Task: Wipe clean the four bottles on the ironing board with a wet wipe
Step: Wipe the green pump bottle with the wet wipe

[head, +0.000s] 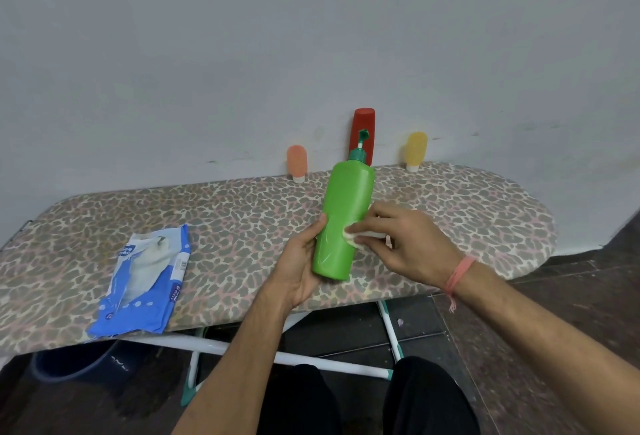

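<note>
Lying left on the leopard-print ironing board, a blue wipes packet; left hand grips the green plastic pump bottle (tilted), right hand pinching a white wet wipe against it.

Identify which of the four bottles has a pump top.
The green bottle, held in the left hand. The orange, red and yellow bottles show none.

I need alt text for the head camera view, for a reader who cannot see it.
A left hand holds a green pump bottle while the right hand presses a white wipe against it, above a leopard-print ironing board. Orange, red and yellow bottles stand behind; a blue wipe pack lies left.
</note>
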